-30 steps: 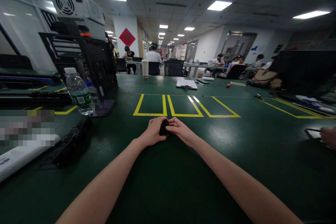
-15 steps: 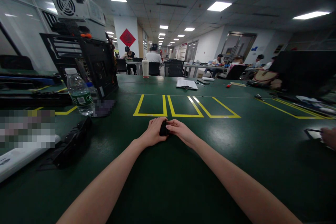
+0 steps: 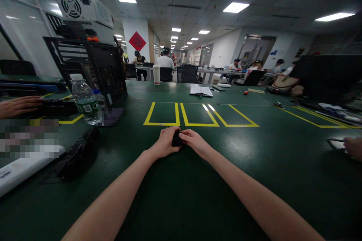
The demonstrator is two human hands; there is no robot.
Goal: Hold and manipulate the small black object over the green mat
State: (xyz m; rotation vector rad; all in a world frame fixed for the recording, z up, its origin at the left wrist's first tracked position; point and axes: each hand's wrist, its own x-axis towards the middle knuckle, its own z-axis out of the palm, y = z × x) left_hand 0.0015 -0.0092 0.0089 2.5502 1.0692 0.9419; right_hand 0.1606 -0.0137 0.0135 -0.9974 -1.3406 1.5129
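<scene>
Both my hands rest together on the green table [image 3: 198, 196], just in front of the yellow marked boxes [image 3: 198, 115]. My left hand [image 3: 164, 142] is curled round a small black object [image 3: 176, 139]. My right hand [image 3: 192, 141] pinches the same object from the other side with closed fingers. Most of the object is hidden between the two hands, so I cannot make out what it is.
A water bottle [image 3: 84, 99] and an open black computer case [image 3: 96, 64] stand at the left, a black part [image 3: 77, 152] lies nearer. Another person's hand [image 3: 18, 106] reaches in at far left, another [image 3: 353, 147] at far right. Papers [image 3: 200, 90] lie further back.
A co-worker's hand has come into view at the far left by the black equipment. My own hands and the black object have stayed put.
</scene>
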